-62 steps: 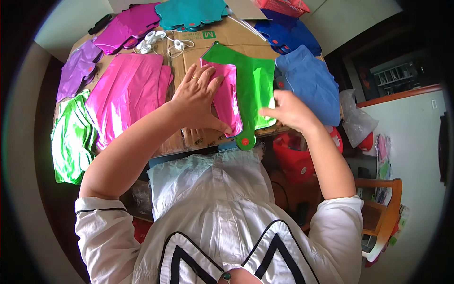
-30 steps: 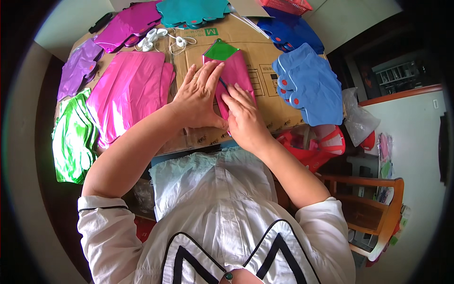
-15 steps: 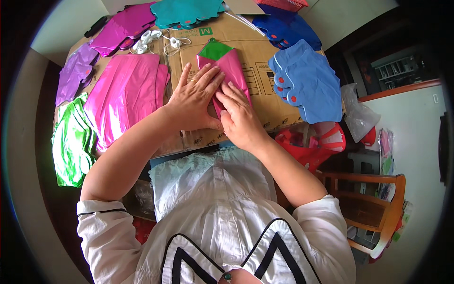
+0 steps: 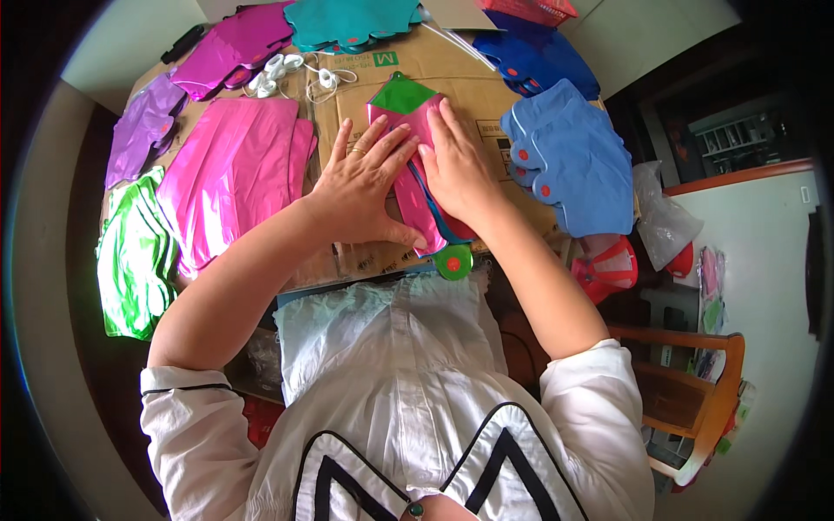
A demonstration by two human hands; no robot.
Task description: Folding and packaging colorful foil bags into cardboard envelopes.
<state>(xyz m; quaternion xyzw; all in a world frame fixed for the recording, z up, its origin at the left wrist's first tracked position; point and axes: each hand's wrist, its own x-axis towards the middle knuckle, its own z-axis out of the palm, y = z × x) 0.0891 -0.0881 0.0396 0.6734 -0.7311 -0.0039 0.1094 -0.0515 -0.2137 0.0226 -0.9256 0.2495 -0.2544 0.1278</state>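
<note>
A long, narrow piece of folded shiny foil [image 4: 412, 201], mostly pink, lies on the cardboard in front of me. Its far end comes to a green point [image 4: 403, 94], and a dark blue strip shows along its middle. From the near end, a round green tab [image 4: 453, 262] with a red dot sticks out past the cardboard's edge. My left hand [image 4: 367, 184] rests on the foil's left side with fingers spread and thumb toward the near end. Flat along the right side lies my right hand [image 4: 458, 171], fingers stretched out. Both palms cover part of the foil.
Stacks of pink [image 4: 239, 178], bright green [image 4: 135, 260], purple [image 4: 143, 130], magenta [image 4: 234, 48], teal [image 4: 352, 22], dark blue [image 4: 543, 65] and light blue [image 4: 569, 156] sheets ring the cardboard [image 4: 369, 256]. White cords [image 4: 276, 74] lie at the back. A wooden chair [image 4: 686, 391] stands right.
My right hand has slid away from me and to the right, and its fingers have straightened. The foil's near end, with the green tab and blue strip, now shows.
</note>
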